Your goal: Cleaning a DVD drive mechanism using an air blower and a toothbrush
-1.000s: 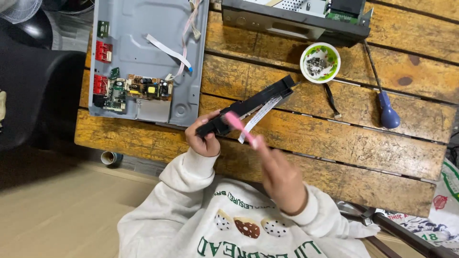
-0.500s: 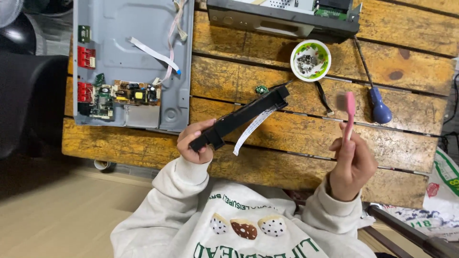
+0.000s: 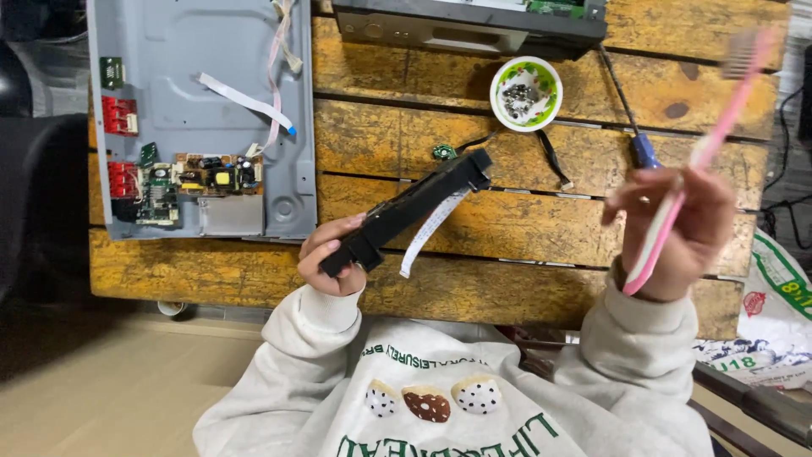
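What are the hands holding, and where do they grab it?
Left hand grips the black part at its lower end. Right hand holds the pink toothbrush by its handle.

The left hand [image 3: 331, 256] is closed, with the fingers curled forward and the thumb pressed on the side, and its wrist comes out of a light grey sleeve low in the view. The right hand [image 3: 672, 233] is well apart from it, raised higher and more to the right, also closed into a loose fist with the knuckles upward. Both forearms are bent and spread outward from the chest.
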